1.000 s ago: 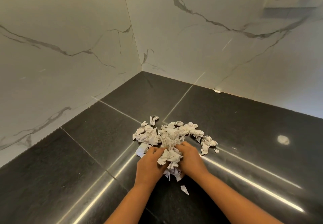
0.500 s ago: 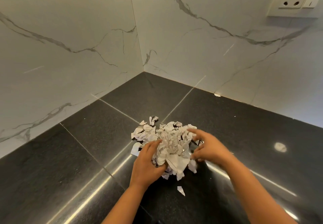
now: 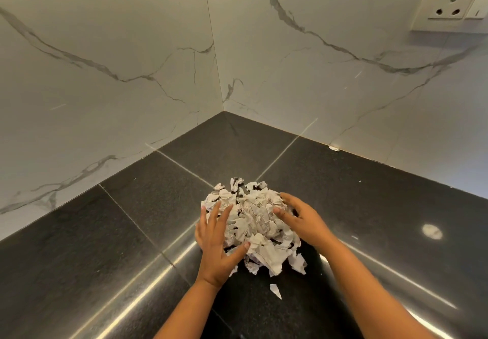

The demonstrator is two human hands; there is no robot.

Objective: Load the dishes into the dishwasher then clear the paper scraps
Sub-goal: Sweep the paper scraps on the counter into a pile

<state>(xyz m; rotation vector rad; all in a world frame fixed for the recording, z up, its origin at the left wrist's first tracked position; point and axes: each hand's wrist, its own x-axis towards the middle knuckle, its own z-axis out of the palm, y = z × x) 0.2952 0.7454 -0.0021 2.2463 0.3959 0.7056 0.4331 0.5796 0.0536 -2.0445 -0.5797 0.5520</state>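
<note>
A heap of crumpled white paper scraps lies on the dark stone counter near the corner. My left hand presses against the heap's left side, fingers spread and thumb under its near edge. My right hand cups the heap's right side with fingers apart. One loose scrap lies on the counter just in front of the heap, between my forearms. No dishes or dishwasher are in view.
White marble-look walls meet in a corner behind the heap. A wall socket is at the top right. A tiny paper bit rests at the foot of the right wall. A pale smudge marks the counter at right.
Both hands have spread from the middle of the heap to its two sides, and the scattered scraps are now pushed together into one tighter, taller heap.
</note>
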